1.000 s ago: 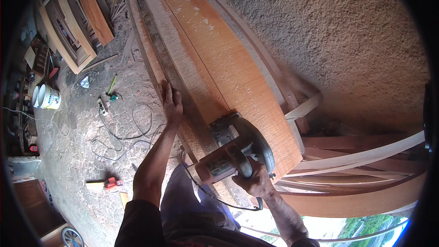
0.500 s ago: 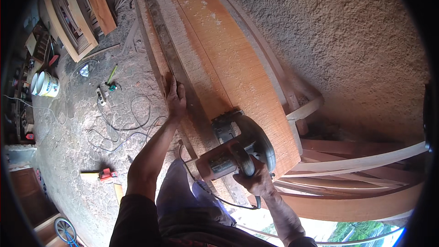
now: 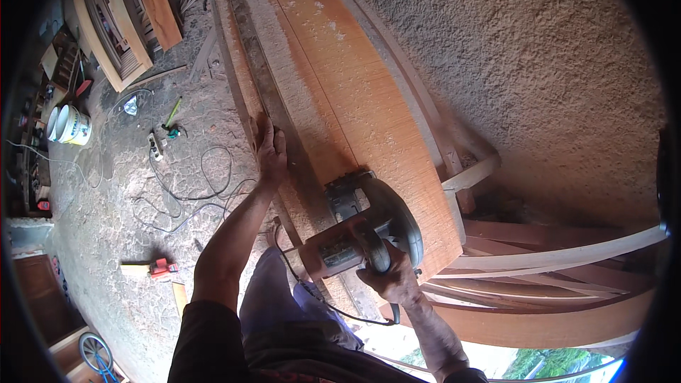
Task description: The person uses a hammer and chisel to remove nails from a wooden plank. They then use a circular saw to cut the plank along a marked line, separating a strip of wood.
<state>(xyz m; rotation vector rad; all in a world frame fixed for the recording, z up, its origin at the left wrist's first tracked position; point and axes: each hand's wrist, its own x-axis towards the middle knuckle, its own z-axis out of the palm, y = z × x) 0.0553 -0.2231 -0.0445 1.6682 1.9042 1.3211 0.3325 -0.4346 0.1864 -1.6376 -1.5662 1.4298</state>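
My left hand (image 3: 271, 149) grips a narrow wooden strip (image 3: 240, 57) along the left side of a long orange board (image 3: 383, 120), its fingertips partly hidden. My right hand (image 3: 394, 276) is closed on the rear handle of a dark circular saw (image 3: 340, 247), which rests on the board at its near end. A thin line runs along the board up from the saw's front, and pale shavings and sawdust lie on the surface. The saw's black cord (image 3: 312, 289) loops down past my legs. The blade is hidden.
Stacked curved timbers (image 3: 546, 315) lie at lower right beside a rough wall (image 3: 539, 64). On the floor at left are cables (image 3: 177, 195), a power strip (image 3: 154, 145), a red tool (image 3: 162, 267), white buckets (image 3: 71, 128) and leaning wooden frames (image 3: 106, 42). A bicycle wheel (image 3: 93, 351) shows at lower left.
My left hand has moved slightly farther up along the strip. The view has shifted a little; the saw stays in about the same place on the board, still held by my right hand.
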